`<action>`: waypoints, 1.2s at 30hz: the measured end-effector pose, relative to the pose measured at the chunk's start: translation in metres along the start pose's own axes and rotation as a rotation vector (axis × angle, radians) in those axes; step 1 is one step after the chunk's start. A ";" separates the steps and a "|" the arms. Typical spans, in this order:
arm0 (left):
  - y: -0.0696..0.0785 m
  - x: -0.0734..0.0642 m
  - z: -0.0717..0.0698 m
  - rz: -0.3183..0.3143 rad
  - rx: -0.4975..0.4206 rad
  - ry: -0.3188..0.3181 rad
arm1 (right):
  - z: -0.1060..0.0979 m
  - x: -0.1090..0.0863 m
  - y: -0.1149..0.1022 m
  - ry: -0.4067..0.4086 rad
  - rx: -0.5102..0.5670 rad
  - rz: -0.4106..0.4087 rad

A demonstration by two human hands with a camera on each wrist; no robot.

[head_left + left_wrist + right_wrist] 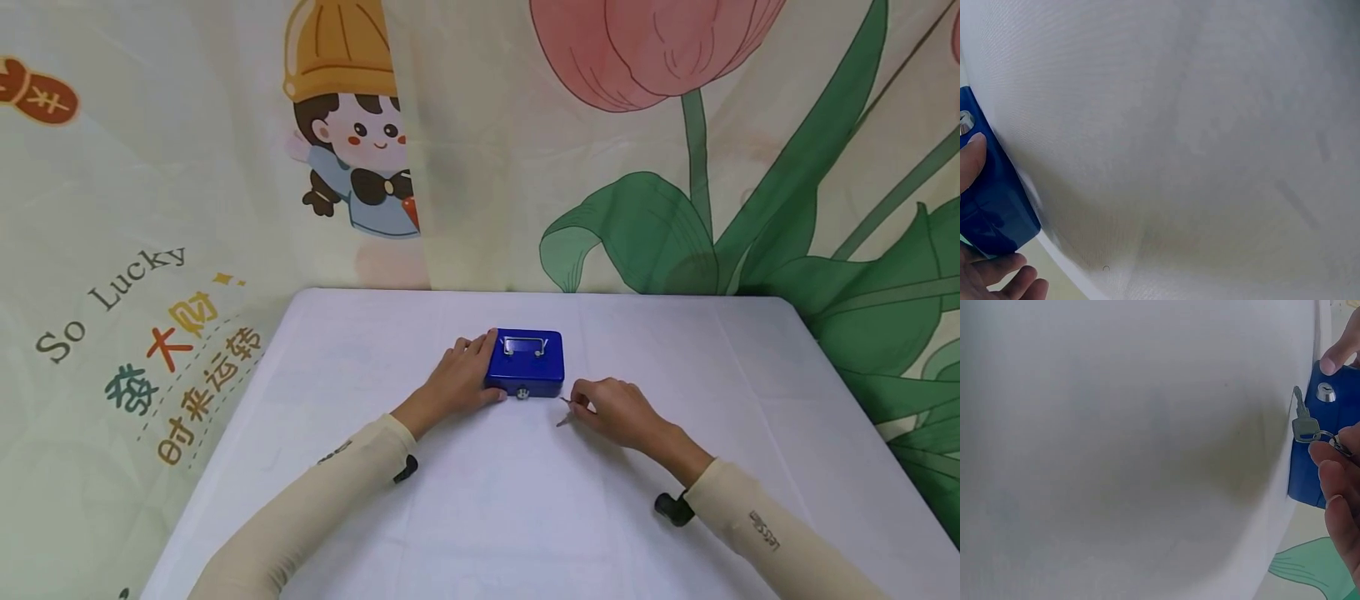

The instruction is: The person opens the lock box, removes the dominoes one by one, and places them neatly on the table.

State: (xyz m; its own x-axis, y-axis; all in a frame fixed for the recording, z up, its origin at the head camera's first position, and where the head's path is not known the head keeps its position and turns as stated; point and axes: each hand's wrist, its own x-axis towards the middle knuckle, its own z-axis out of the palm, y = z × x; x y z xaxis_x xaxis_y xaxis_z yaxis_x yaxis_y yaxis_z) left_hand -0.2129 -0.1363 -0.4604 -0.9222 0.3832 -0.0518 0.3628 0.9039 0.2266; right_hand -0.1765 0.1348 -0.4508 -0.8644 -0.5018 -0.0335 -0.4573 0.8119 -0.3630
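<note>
A blue metal cash box with a folding handle on its lid lies on the white table, its round silver lock facing the person. My left hand holds the box's left side, the thumb against the front face beside the lock. To the right of the box's front corner, my right hand pinches a small key by its head; its tip points toward the box. A second key dangles from the shared ring below the fingers. The pinched key is mostly hidden in the right wrist view.
The white-covered table extends around the box on all sides. Behind its far edge hangs a printed cloth with a tulip and a cartoon figure. Black wrist cameras sit at the sleeve cuffs.
</note>
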 end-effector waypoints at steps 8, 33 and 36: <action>0.000 0.000 0.002 -0.004 0.017 -0.001 | 0.008 0.001 -0.001 0.017 0.012 -0.027; 0.000 0.000 0.001 0.030 0.046 0.013 | 0.027 0.016 -0.022 0.113 0.085 0.011; 0.001 0.001 0.001 0.029 0.046 0.012 | 0.030 0.018 -0.025 0.127 0.115 0.017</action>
State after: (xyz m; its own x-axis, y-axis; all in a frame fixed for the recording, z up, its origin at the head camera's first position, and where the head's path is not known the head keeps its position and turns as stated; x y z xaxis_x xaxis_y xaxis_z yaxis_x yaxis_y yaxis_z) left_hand -0.2134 -0.1348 -0.4613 -0.9128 0.4069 -0.0342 0.3945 0.9004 0.1832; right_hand -0.1741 0.0970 -0.4700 -0.8946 -0.4406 0.0745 -0.4216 0.7771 -0.4673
